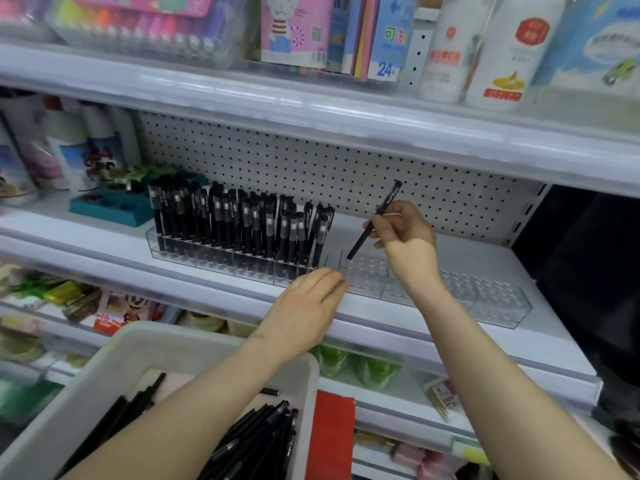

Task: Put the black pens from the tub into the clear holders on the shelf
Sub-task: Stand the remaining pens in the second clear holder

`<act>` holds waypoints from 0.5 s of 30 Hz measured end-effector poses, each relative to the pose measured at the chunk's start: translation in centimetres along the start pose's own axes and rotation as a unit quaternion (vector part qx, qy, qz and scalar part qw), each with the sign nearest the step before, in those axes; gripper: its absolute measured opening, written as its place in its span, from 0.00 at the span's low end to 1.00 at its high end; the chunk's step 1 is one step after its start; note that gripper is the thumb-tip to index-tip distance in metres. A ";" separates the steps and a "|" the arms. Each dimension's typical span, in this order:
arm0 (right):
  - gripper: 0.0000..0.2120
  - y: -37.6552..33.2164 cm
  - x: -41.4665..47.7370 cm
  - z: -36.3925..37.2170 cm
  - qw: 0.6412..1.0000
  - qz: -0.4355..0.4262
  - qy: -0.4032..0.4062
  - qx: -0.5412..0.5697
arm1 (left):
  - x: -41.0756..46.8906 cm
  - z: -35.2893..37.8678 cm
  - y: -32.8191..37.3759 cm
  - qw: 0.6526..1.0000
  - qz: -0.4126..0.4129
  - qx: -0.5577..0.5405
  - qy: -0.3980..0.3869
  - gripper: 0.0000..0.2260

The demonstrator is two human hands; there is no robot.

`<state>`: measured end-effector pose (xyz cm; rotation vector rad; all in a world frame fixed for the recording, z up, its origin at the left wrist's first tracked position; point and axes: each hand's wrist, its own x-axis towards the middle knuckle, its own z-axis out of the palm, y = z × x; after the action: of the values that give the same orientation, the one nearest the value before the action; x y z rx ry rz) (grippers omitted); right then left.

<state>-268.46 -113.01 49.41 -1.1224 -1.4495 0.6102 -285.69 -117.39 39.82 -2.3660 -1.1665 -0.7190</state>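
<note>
Head view: right hand [403, 230] grip clamped on pen [375, 220], tilted, tip just above empty holder [367, 271]; left hand [311, 303] steadies holder, grip unclear.

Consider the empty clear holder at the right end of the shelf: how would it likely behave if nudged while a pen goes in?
The empty clear holder looks like thin, rigid plastic, so probably light and apt to slide on the smooth white shelf. It is low and wide, so tipping seems unlikely. The left hand resting at the holders' front edge probably steadies them.
</note>
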 end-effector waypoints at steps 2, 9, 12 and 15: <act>0.05 -0.1 -0.3 0.1 1.000 0.002 0.002 -0.012 | -0.2 -0.1 -0.4 1.000 0.016 -0.007 -0.001 0.24; 0.05 -0.7 -1.8 1.3 0.998 -0.002 0.023 -0.052 | -1.5 -0.3 -2.9 0.997 0.066 -0.028 0.023 0.21; 0.05 -0.8 -1.9 1.9 0.997 0.003 0.048 -0.066 | -2.1 -0.5 -4.0 0.997 0.071 -0.033 0.018 0.21; 0.05 -1.2 -2.3 2.3 0.995 0.002 0.070 -0.076 | -2.3 -0.6 -5.0 0.996 0.070 -0.050 0.012 0.21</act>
<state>-271.22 -115.00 48.95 -1.2613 -1.3915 0.4202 -291.12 -116.27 39.50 -2.4846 -0.9641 -0.7719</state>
